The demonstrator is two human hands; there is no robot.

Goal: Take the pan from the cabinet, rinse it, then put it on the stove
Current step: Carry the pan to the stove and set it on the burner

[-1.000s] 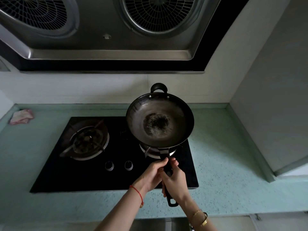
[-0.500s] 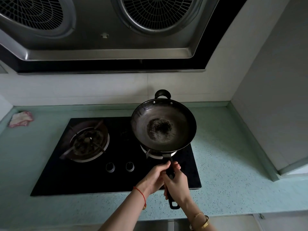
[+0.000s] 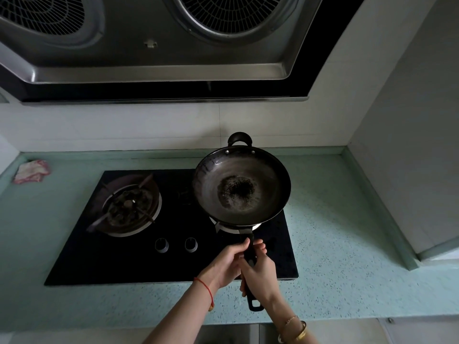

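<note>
Black and round, the pan [image 3: 242, 186] sits over the right burner [image 3: 236, 226] of the stove [image 3: 173, 259], and you can see a bit of the white burner ring under its near edge. I cannot tell if the pan is resting on the burner or held just above it. The inside of the pan looks grey and shiny, with a dark, speckled patch in the middle. A small loop handle sticks up at the far rim. The long black handle [image 3: 249, 254] points back toward the person. Both hands hold that handle. The left hand [image 3: 227, 265] wraps it from the left side with its fingers curled tight around it. The right hand [image 3: 260, 271] grips it just behind, fingers closed on it too, and the two hands touch. The end of the handle pokes out below the right hand. The left burner [image 3: 129, 209] has nothing on it. Two round knobs [image 3: 176, 245] sit on the stove near the front. A pink and white cloth [image 3: 31, 171] lies on the green counter [image 3: 347, 256], far off to the left. A big metal hood [image 3: 154, 53] hangs above.
</note>
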